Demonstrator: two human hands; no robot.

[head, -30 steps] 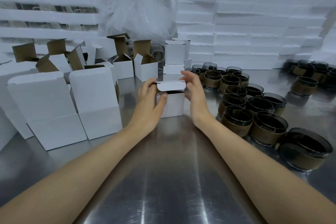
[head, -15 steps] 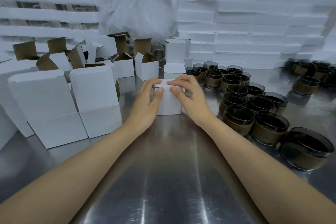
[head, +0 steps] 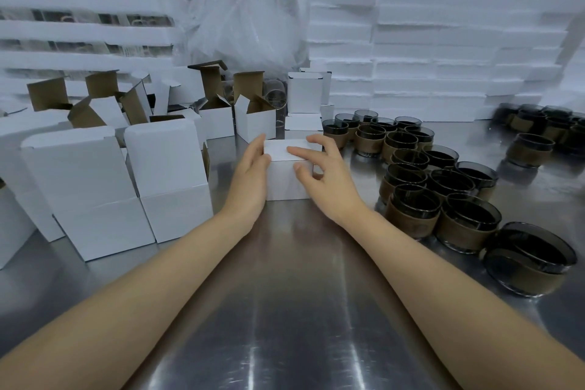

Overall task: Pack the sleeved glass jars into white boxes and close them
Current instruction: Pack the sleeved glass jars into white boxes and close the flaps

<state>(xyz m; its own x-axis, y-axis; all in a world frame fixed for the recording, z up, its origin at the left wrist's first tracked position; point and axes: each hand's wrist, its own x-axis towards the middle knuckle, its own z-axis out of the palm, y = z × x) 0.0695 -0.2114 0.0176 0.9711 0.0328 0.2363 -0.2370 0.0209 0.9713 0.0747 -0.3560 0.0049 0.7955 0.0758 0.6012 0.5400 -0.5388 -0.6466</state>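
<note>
1. The metal table (head: pixel 285 310) fills the near and middle ground; both forearms reach across it from the near edge.
2. Stacks of white foam sheets (head: pixel 443 51) stand along the far right, with more white trays (head: pixel 79 6) at far left and a clear plastic bag (head: pixel 250 19) between them.
3. Closed white boxes (head: pixel 133 187) stand stacked at the left; behind them are open boxes (head: pixel 218 111) with brown flaps raised.
4. A group of dark glass jars with brown sleeves (head: pixel 440 193) sits on the table at the right, from near to far; another cluster (head: pixel 544 133) lies at far right.
5. The small white box (head: pixel 286 177) stands at the table's middle, its lid down.
6. The left hand (head: pixel 250 174) rests against the box's left side, fingers fairly straight, thumb touching the near face.
7. The right hand (head: pixel 323 174) lies over the box's right part: its forefinger presses flat on the lid, thumb touches the near face, other fingers spread loosely. The grip is wide, not curled round the box.
</note>
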